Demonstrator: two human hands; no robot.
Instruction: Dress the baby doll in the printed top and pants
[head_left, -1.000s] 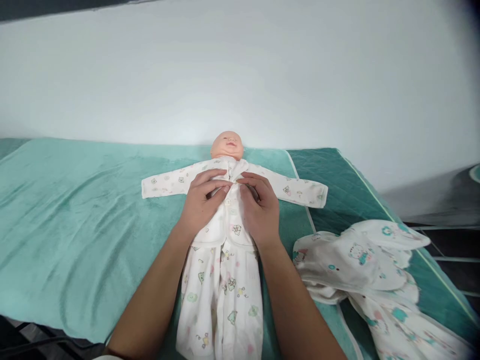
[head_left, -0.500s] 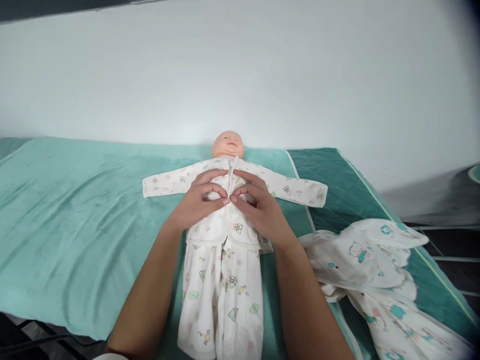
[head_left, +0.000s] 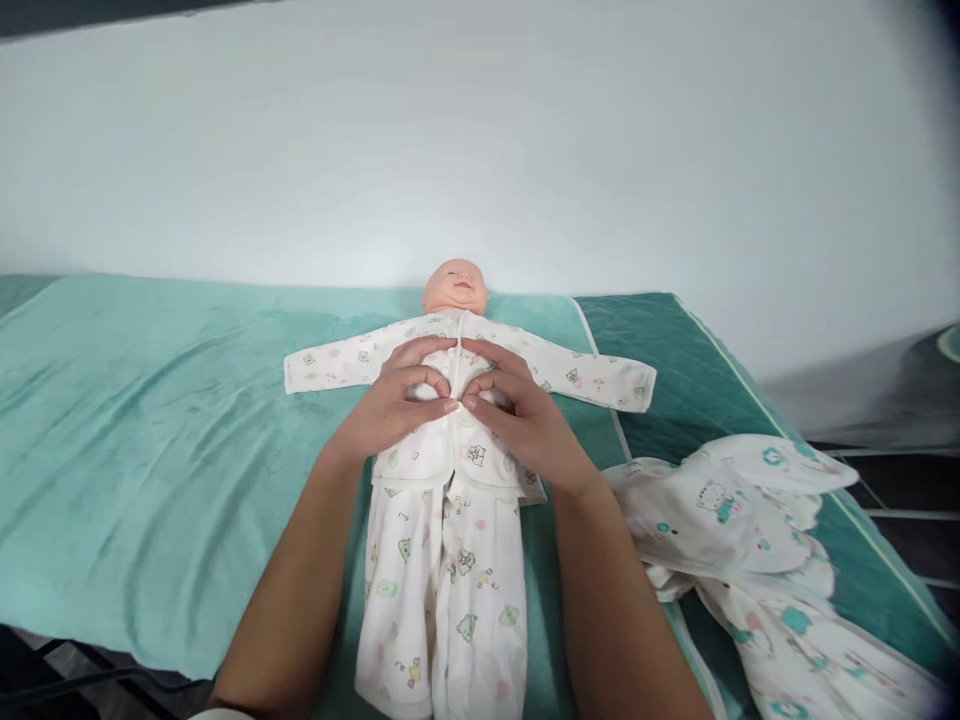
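A baby doll [head_left: 455,286] lies on its back, its head toward the wall. It wears a white printed jacket [head_left: 411,455] with both sleeves spread wide, and matching trousers [head_left: 480,590]. At the middle of the chest, my left hand [head_left: 401,395] pinches the left front edge of the jacket between thumb and forefinger. Opposite it, my right hand [head_left: 514,405] pinches the other front edge, the thumbs almost meeting at the front opening. Any fastener between the fingertips is too small to make out.
Green cloth [head_left: 150,430] covers the table, with a darker quilted piece [head_left: 645,330] on the right. Crumpled white baby clothes [head_left: 735,520] with teal prints lie at the right. A pale wall [head_left: 480,140] stands behind, and a dark cable [head_left: 105,682] runs at lower left.
The jacket's front edge near the neck lies flatter than before. Both hands stay at the same place on the chest, with only slight finger movement.
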